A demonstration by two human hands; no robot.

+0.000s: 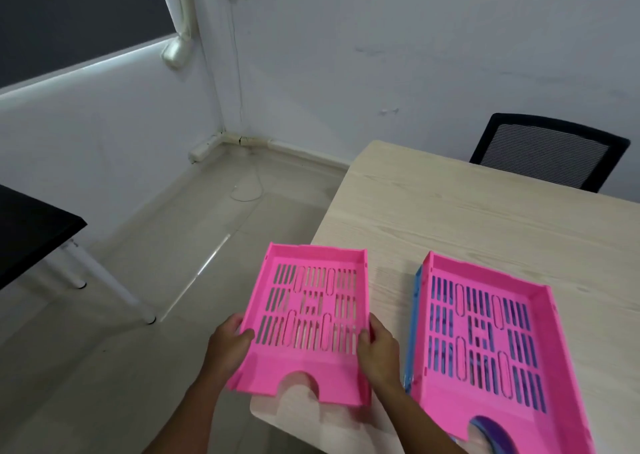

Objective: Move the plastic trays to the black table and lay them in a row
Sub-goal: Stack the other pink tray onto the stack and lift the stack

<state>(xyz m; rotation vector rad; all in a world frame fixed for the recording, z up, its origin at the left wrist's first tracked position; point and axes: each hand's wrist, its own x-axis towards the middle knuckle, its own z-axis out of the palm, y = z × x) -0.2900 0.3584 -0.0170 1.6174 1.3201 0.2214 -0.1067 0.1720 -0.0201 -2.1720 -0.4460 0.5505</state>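
A pink slotted plastic tray is held in the air over the left corner of the light wooden table. My left hand grips its left wall and my right hand grips its right wall. To the right, a second pink tray lies on the wooden table, stacked on a blue tray of which only an edge shows. The black table stands at the left, across a strip of floor, with only its corner in view.
A black mesh chair stands behind the wooden table at the right. The black table has white legs. A cable lies on the tiled floor near the white wall corner.
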